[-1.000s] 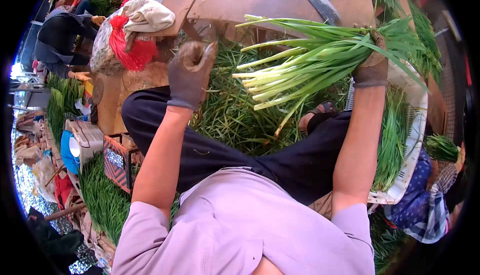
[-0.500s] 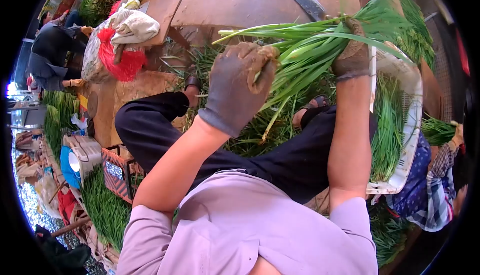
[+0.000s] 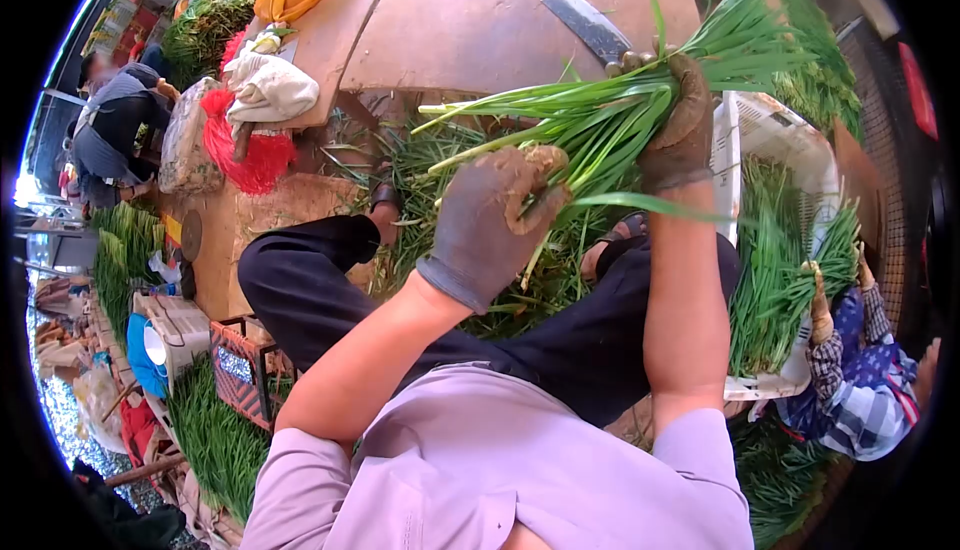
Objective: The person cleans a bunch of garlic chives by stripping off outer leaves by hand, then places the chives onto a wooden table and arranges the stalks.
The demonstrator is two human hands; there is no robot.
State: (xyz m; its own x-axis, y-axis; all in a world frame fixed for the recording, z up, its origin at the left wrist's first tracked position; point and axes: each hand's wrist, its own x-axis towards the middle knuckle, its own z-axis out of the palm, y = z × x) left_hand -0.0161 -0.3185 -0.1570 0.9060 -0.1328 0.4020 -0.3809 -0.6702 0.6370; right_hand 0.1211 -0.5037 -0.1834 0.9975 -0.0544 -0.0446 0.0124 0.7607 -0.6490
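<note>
The right hand (image 3: 682, 128), gloved, is clenched around the middle of a bunch of green onions (image 3: 590, 120), holding it above the lap with the pale stalk ends pointing away from the white crate (image 3: 770, 130) and the leaf tips fanning over that crate's rim. The left hand (image 3: 495, 220), also gloved, is closed on the stalks at the underside of the bunch, on the side away from the crate; its fingertips pinch a few stems or a strip of outer skin, which of the two cannot be told. A cleaver (image 3: 592, 25) lies flat on the brown board (image 3: 480, 10) beyond the bunch, its blade just past the right knuckles. Loose trimmings (image 3: 470, 170) cover the ground under the bunch. On the far side of the crate, a co-worker's hand (image 3: 820, 305) grips a separate bundle of greens (image 3: 790, 280) inside it. Judged risks: the right grip sits mid-length, so a sharp pull by the left hand could drag whole stalks out and scatter them into the trimmings; thin stems may snap under the pinch; a backward swing of the right hand could strike the cleaver.
</note>
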